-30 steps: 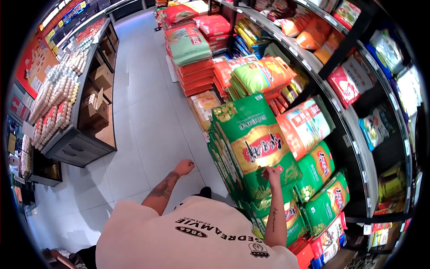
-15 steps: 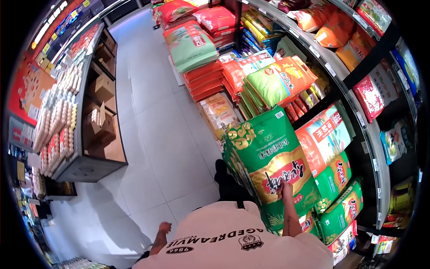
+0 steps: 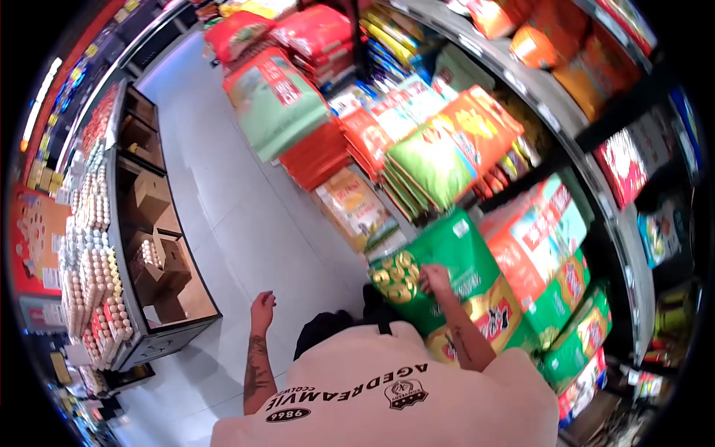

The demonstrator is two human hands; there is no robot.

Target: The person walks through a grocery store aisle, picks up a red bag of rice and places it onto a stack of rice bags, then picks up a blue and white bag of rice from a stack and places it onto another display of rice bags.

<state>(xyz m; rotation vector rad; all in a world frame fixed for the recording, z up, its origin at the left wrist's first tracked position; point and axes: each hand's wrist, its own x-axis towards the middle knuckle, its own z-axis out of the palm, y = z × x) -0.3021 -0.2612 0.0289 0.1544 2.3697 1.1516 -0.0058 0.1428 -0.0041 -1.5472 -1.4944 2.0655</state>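
Note:
My right hand [image 3: 434, 279] is over the upper part of a large green rice sack [image 3: 474, 257] with gold panels. Its fingers look slightly bent and apart, with nothing in them; whether they touch the sack I cannot tell. My left hand [image 3: 262, 307] hangs over the aisle floor to the left, loosely bent and holding nothing. The green sack lies on top of a pile just in front of my body. Beyond it lies a green and orange rice sack [image 3: 447, 145], and to its right a red and pale green sack [image 3: 532, 235].
A display counter [image 3: 167, 339] on the left carries many eggs [image 3: 93, 268], with cardboard boxes [image 3: 160, 264] on its lower shelves. A tiled aisle [image 3: 231, 201] runs between it and the sacks. Shelving [image 3: 551, 119] with bagged goods lines the right side.
My right hand has moved forward from the middle of the green sack toward its far end. The left hand has risen forward. The view has shifted and blurred slightly.

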